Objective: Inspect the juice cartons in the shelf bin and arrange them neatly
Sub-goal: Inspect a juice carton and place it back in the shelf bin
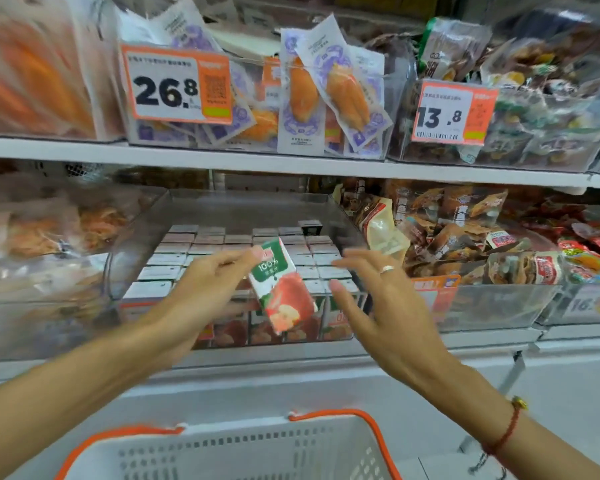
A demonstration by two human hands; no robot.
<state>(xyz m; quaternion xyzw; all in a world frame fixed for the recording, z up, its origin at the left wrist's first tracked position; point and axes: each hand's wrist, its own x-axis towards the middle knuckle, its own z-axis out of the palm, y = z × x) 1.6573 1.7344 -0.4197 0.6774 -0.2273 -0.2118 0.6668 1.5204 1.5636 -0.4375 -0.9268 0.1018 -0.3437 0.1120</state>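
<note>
Red-green juice carton [282, 285] tilted in left hand [208, 285] grip, right hand [378, 299] spread beside

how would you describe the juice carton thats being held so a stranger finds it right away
Find the clear shelf bin under the 26.8 price tag, packed with upright cartons. One carton is pinched above them by the left hand, tilted, showing its green "100%" face.

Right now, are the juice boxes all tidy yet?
Mostly. The cartons in the bin already stand in neat rows. The left hand holds one tilted carton above them, and the right hand is open beside it. That carton still has to go back in.
</note>
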